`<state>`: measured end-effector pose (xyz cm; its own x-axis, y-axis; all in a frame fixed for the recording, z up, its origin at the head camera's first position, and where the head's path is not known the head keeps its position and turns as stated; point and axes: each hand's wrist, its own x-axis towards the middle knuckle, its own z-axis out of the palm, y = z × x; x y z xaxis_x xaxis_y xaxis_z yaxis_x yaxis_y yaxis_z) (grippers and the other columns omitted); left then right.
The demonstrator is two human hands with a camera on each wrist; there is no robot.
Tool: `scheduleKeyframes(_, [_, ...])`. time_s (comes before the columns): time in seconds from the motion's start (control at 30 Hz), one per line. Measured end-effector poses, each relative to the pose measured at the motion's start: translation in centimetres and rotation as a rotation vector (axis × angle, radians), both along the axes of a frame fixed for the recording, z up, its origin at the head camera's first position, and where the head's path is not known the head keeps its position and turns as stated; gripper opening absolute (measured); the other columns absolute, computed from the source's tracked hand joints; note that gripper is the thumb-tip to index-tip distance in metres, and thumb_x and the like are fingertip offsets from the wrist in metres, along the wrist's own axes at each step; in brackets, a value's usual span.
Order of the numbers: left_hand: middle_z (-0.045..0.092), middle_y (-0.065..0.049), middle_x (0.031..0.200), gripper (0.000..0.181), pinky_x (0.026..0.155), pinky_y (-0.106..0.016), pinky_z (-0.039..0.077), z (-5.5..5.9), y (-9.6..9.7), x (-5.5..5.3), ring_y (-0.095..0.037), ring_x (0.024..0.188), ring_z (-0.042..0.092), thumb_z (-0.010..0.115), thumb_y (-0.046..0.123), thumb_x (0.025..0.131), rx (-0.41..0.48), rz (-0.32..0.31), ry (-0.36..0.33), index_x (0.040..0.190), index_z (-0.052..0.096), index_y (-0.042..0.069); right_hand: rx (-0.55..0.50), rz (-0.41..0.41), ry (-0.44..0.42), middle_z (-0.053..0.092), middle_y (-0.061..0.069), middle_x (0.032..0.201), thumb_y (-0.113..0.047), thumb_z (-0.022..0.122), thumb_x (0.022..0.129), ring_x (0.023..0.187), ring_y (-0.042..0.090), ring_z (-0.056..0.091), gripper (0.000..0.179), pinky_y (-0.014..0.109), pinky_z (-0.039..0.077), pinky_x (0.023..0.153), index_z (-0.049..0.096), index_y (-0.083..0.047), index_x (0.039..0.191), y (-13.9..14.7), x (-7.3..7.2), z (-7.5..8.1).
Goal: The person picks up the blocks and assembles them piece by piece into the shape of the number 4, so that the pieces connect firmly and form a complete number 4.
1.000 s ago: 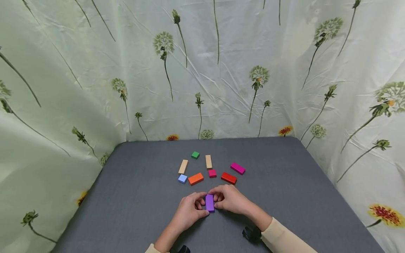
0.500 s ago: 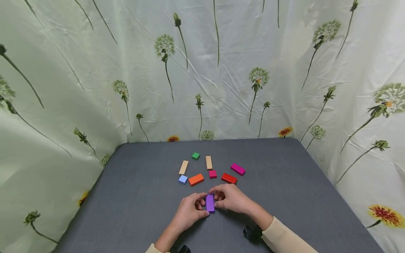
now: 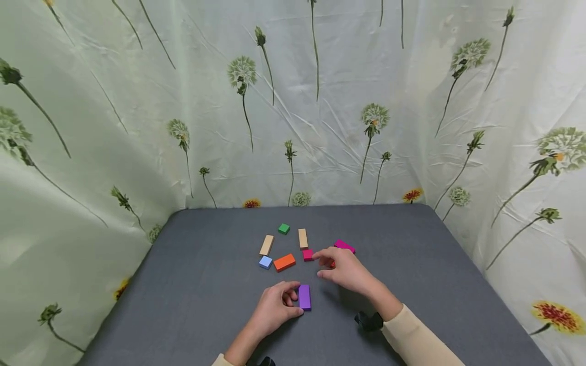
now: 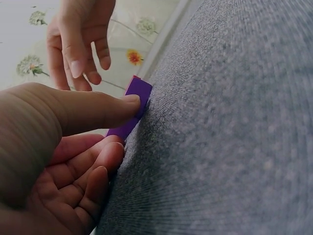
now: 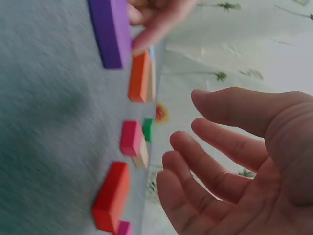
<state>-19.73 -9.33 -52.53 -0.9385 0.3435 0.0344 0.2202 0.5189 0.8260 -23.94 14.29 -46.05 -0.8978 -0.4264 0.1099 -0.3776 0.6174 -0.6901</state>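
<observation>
A purple block (image 3: 304, 298) lies lengthwise on the grey table near the person. My left hand (image 3: 274, 307) pinches it by its two ends; in the left wrist view the thumb (image 4: 98, 111) presses on the near end. Over the table to the right, my right hand (image 3: 346, 270) holds nothing, its fingers loosely bent and apart in the right wrist view. Beneath and behind it lies a red block (image 5: 111, 196), mostly hidden in the head view. A small crimson block (image 3: 308, 255) sits just left of its fingertips.
Farther back lie an orange block (image 3: 285, 263), a small light blue block (image 3: 265, 262), two wooden blocks, one on the left (image 3: 267, 245) and one on the right (image 3: 302, 239), a small green block (image 3: 284, 229) and a magenta block (image 3: 344, 246). A floral curtain (image 3: 329, 152) surrounds the table's far side.
My right hand has let go of the purple block and moved away, up and to the right, over the red block. The left hand stays on the purple block. The head view has tilted slightly.
</observation>
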Motion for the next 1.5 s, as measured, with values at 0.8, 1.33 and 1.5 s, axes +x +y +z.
scheduleKeyframes(0.8, [0.058,0.003,0.086,0.056,0.061,-0.025,0.046,-0.6,-0.2,1.1,-0.013,0.074,0.055,0.09,0.007,0.072,-0.006,0.02,-0.085,0.124,0.069,0.006,0.277,-0.307,0.12,0.066,0.005,0.102,-0.018,0.084,0.081,0.082,0.017,0.058,0.037,0.041,0.05,0.072,0.075,-0.01,0.115,0.6,-1.1,-4.6])
scheduleKeyframes(1.33, [0.059,0.005,0.087,0.056,0.062,-0.025,0.046,0.0,0.3,0.0,-0.011,0.075,0.056,0.089,0.01,0.074,-0.035,0.008,-0.039,0.126,0.068,0.007,0.286,-0.331,0.145,0.059,0.001,0.085,-0.013,0.085,0.077,0.071,0.016,0.052,0.022,0.036,0.044,0.061,0.076,-0.009,0.096,1.6,-2.3,-4.1])
scheduleKeyframes(1.5, [0.059,0.005,0.087,0.056,0.062,-0.025,0.046,0.0,0.3,-0.1,-0.011,0.075,0.056,0.089,0.011,0.075,-0.045,0.004,-0.041,0.126,0.068,0.008,0.288,-0.33,0.135,0.057,-0.001,0.083,-0.014,0.085,0.077,0.069,0.015,0.052,0.019,0.035,0.044,0.062,0.076,-0.011,0.093,1.6,-2.3,-3.9])
